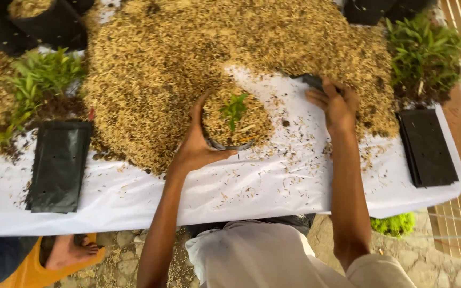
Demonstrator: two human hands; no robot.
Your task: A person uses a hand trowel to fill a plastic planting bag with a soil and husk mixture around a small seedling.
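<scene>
Left hand (196, 146) clasps the filled nursery bag (234, 124), steadying its seedling (233, 109); right hand (336, 104) fingers grip a black bag (314, 81) at the husk pile (198, 58) edge.

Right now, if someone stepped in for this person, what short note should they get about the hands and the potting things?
Left hand cups the small filled grow bag; its seedling stands upright.
Right hand rests on a dark object at the edge of the husk heap.
Flat empty bags lie in stacks at left and right; loose seedlings sit at the right corner.
Done: one bag filled and planted. Left: the flat bags are unfilled.
</scene>
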